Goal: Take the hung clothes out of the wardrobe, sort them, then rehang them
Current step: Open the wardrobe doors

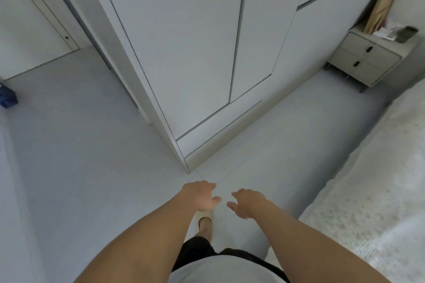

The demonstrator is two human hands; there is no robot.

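Observation:
A tall white wardrobe (184, 41) fills the middle of the view, and its flat doors are closed. No clothes show. My left hand (200, 195) and my right hand (247, 203) are stretched out side by side in front of me, low over the floor. Both have loosely curled fingers and hold nothing. They are well short of the wardrobe's near corner.
A bed (372, 186) with a pale speckled cover runs along the right. A grey two-drawer nightstand (365, 57) stands at the far right, with papers and a tan bag on top. A blue object (8, 96) lies on the floor at the left. A pale door (34, 14) is far left.

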